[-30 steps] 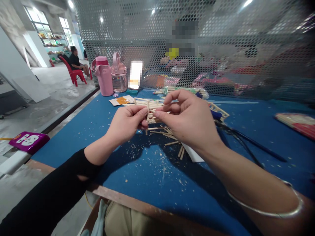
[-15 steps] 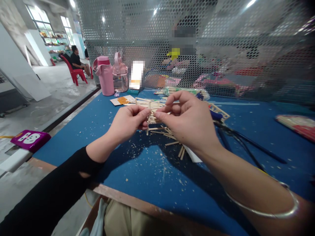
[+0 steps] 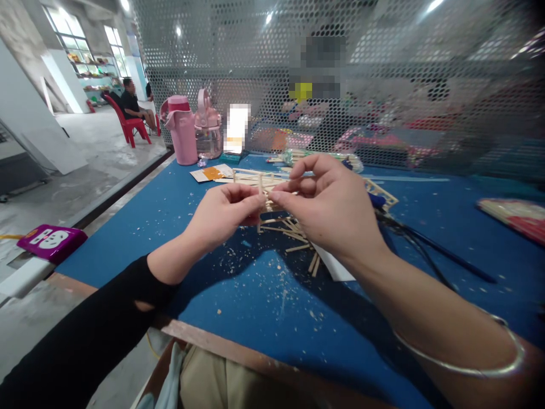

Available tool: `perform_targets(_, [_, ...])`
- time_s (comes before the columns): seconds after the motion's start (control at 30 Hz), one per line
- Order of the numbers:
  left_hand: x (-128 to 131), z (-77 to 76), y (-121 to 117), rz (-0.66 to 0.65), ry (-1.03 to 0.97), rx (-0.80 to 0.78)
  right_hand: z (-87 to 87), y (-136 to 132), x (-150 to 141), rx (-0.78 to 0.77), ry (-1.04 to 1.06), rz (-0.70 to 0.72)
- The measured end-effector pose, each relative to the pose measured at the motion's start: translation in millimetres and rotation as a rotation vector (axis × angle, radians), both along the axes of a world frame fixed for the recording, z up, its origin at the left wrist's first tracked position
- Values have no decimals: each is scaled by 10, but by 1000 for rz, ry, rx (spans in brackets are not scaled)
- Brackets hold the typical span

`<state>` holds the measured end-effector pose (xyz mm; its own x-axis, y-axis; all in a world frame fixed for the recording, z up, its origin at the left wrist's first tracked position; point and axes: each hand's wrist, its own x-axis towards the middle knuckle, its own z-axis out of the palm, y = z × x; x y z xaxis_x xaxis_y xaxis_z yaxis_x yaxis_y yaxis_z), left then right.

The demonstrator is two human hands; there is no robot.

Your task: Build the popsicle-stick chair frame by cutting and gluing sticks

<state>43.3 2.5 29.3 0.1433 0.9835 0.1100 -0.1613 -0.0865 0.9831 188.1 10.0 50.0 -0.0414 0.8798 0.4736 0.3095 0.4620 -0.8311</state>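
Observation:
Above the blue table (image 3: 204, 272), my left hand (image 3: 225, 213) is closed, thumb and fingers pinching the edge of a small frame of thin wooden sticks (image 3: 260, 180). Facing it, my right hand (image 3: 336, 204) pinches with thumb and forefinger at the frame's near side. Whatever small piece lies between those right fingertips is too hidden to name. Loose cut sticks (image 3: 298, 247) lie under and beside the right hand, partly over a white sheet (image 3: 334, 266). Just right of that hand, a blue-handled tool (image 3: 377, 200) is partly covered by it.
A pink flask (image 3: 184, 136), a clear pink-lidded bottle (image 3: 208, 133) and a propped phone (image 3: 237, 128) stand at the back left. Behind them rises a perforated metal screen (image 3: 238, 62). A purple power strip (image 3: 53, 241) is at the left edge. A packet (image 3: 515, 216) lies right.
Both hands have shifted very slightly to the right, and the fingertips have come closer together at the stick frame. The grip looks much the same.

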Motion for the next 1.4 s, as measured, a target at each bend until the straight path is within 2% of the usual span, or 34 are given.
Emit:
perform_targets(0.33, [-31, -6, 8, -37, 72, 49, -21, 28, 26, 22, -3, 64])
perform_targets(0.6, [-35, -6, -1, -42, 79, 38, 3, 20, 7, 8, -25, 52])
perform_targets(0.73, [-60, -58, 10, -36, 122, 145, 25, 38, 19, 0, -36, 68])
perform_targets(0.87, [-95, -84, 30, -12, 281, 293, 15, 39, 16, -12, -22, 78])
perform_targets(1.03, [-101, -37, 17, 20, 397, 393, -100, -20, -53, 58, 83, -16])
perform_targets(1.2, [-84, 6, -18, 18, 399, 365, -193, -97, -97, 136, 148, -85])
perform_targets(1.3, [-93, -30, 33, 4, 368, 324, -252, -53, -102, 170, 161, -83])
perform_targets(1.4, [-122, -140, 165, -36, 368, 314, -392, 85, -106, 158, 165, -64])
